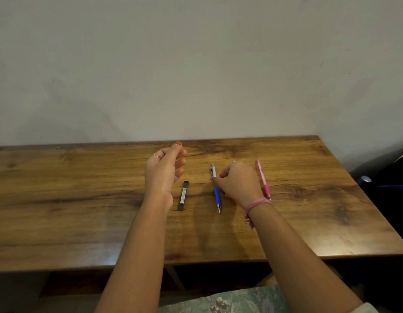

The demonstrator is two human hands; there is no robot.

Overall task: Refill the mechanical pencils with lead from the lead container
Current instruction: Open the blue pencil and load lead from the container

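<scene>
A slim dark lead container (pixel 183 195) lies flat on the wooden table (pixel 83 211). To its right lies a blue and white mechanical pencil (pixel 217 195), tip towards me. My right hand (pixel 238 184) is over it with curled fingers, and its fingertips pinch the pencil at the middle. A pink mechanical pencil (pixel 262 177) lies just right of that hand, partly hidden by it. My left hand (pixel 163 171) hovers above the table to the left of the container, fingers loosely curled, holding nothing.
A plain wall runs along the table's far edge. Past the table's right edge sits a dark bag or chair (pixel 388 184). Floral cloth (pixel 230 301) lies on my lap below the near edge.
</scene>
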